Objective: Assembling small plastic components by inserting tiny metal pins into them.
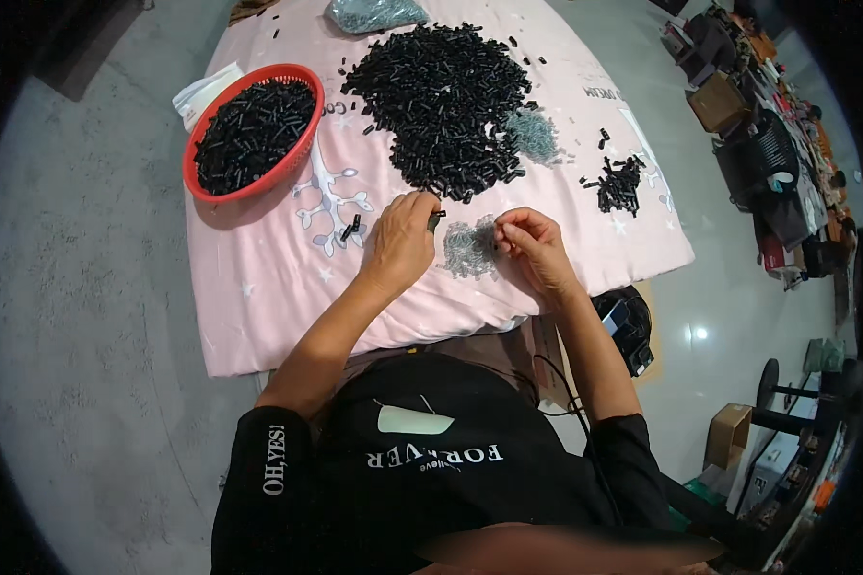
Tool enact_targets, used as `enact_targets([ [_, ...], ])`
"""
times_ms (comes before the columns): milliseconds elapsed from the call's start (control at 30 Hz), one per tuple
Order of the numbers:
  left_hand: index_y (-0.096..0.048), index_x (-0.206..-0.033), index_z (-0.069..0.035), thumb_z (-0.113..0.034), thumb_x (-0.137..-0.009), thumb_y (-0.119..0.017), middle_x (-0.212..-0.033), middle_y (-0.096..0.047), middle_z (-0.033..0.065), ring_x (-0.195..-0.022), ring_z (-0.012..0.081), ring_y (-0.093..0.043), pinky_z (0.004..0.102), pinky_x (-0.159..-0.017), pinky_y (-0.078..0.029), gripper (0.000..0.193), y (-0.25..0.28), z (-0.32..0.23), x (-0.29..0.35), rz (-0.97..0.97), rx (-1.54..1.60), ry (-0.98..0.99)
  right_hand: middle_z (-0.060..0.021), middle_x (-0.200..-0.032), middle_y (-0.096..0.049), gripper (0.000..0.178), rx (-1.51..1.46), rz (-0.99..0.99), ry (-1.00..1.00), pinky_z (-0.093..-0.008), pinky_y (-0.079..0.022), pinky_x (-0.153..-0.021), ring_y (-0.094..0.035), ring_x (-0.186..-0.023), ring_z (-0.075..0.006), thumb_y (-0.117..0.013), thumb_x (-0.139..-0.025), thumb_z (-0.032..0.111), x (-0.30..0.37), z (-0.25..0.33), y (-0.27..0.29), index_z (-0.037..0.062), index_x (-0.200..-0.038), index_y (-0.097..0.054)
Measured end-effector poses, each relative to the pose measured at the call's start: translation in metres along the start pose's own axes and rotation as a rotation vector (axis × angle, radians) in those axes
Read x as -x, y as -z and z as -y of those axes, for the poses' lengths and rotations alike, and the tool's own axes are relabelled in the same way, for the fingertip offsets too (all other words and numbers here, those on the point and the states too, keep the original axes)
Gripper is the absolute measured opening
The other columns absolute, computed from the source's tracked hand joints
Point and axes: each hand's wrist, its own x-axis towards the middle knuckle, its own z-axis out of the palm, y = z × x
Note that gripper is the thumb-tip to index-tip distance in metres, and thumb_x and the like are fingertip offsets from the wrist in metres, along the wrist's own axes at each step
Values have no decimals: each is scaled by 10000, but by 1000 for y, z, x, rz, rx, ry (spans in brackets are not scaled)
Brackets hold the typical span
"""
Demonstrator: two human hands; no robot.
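Note:
My left hand (pixel 405 241) is closed round a small black tubular piece (pixel 438 218), whose end sticks out by the thumb and forefinger. Thumb and fingertips of my right hand (pixel 537 247) are pinched together at the right edge of a little heap of silvery pieces (pixel 469 251); what they hold, if anything, is too small to tell. Just beyond both hands spreads a large heap of black tubular pieces (pixel 441 101). A couple of loose black pieces (pixel 352 227) lie left of my left hand.
A red plastic basket (pixel 318 115) full of black pieces stands at the table's left. A second silvery heap (pixel 533 135) touches the big heap's right side. Farther right is a small black pile (pixel 620 185). A clear bag (pixel 376 13) sits at the far edge of the pink cloth (pixel 268 307).

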Motion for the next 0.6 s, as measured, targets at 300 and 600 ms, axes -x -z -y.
enact_targets([
  [300, -563, -969, -17, 73, -718, -548, -925, -587, 154, -925, 362, -573, 445, -812, -469, 267, 2, 7, 22, -38, 37, 17, -63, -832, -659, 436, -59, 20, 65, -227, -429, -664, -571, -716, -108, -581, -949, 417, 3, -7, 6, -14, -951, -647],
  [600, -577, -981, -19, 68, -780, -576, -907, -576, 145, -876, 343, -583, 413, -764, -475, 219, 1, 10, 27, -111, 55, -16, -20, -648, -422, 784, -434, 156, 271, -273, -292, -570, -344, -600, -136, -416, -795, 842, 12, 68, 10, 75, -640, -481],
])
